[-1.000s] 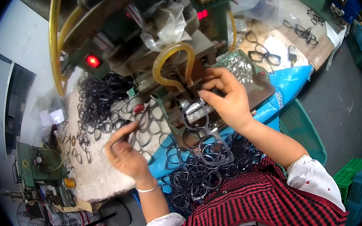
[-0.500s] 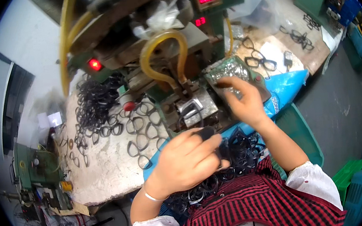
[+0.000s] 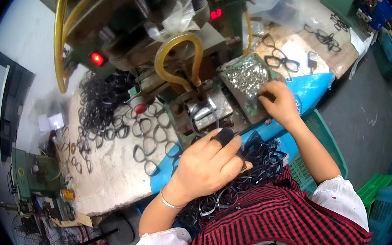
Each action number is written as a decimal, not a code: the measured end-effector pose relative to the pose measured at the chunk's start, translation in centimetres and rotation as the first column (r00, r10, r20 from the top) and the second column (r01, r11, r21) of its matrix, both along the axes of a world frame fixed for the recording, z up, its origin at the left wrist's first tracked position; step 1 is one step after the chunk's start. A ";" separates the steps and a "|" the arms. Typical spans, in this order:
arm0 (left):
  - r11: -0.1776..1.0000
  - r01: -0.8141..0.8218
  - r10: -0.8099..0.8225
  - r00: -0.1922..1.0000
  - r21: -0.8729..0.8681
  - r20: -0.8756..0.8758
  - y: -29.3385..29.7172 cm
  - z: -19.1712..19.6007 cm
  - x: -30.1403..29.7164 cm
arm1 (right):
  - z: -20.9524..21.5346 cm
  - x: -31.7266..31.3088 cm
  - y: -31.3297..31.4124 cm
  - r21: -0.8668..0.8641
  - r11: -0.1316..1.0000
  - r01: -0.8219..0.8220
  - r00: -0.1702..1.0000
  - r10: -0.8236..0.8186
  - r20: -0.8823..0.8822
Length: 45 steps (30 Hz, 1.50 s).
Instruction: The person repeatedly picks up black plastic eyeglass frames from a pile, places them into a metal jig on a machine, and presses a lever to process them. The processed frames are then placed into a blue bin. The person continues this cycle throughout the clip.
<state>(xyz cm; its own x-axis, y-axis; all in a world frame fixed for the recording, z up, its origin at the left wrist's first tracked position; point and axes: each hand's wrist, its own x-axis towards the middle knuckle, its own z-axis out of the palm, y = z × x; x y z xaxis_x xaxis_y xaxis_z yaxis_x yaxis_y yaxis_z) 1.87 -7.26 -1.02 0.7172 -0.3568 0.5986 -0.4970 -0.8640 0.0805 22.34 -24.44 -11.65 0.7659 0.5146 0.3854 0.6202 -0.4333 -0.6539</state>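
Note:
My left hand point(image 3: 210, 165) is curled palm down above my lap, a black sleeve round one finger. What its fingers close on is hidden. Just beyond its fingertips, a dark eyeglass frame point(image 3: 193, 122) rests at the machine's metal block point(image 3: 222, 106); whether the hand touches it I cannot tell. Over the right edge of a green tray point(image 3: 255, 112) is my right hand point(image 3: 281, 106), thumb and fingers pinched together; anything between them is too small to make out. Small shiny metal parts point(image 3: 248, 78) fill the tray's far portion.
The green machine point(image 3: 235, 15) with a looped yellow hose point(image 3: 177, 39) stands ahead. A red button point(image 3: 140, 108) sits left of the block. Eyeglass frames heap point(image 3: 100, 101) on the left table, more point(image 3: 262, 161) at my lap. A green basket point(image 3: 324, 140) stands right.
My right hand has moved right and nearer from over the tray, its fingers going from spread to pinched. My left hand has shifted slightly right. The eyeglass frame stays at the block.

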 end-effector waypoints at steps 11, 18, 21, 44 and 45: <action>0.757 -0.643 0.611 0.632 -0.118 0.477 1.7 -2.0 -12.2 | -1.2 -1.6 1.1 0.081 0.981 0.179 0.980 -0.170 -0.102; 0.413 -0.892 0.911 0.402 -0.182 0.094 12.5 -4.9 -14.7 | 0.8 -1.5 3.4 0.277 0.961 0.022 0.997 -0.002 -0.073; 0.457 -0.885 0.868 0.424 0.084 -0.259 15.2 -12.2 -15.2 | -0.1 -0.9 4.8 0.313 0.950 0.018 0.967 0.062 -0.245; 0.421 -0.901 0.823 0.427 -0.103 -0.374 24.4 -18.2 -11.7 | 6.2 -6.0 8.7 0.670 0.720 -0.179 0.812 0.492 -0.312; 0.454 -0.889 0.854 0.451 -0.051 -0.259 22.8 -18.1 -11.9 | 5.7 -6.0 8.8 0.629 0.761 -0.155 0.839 0.438 -0.322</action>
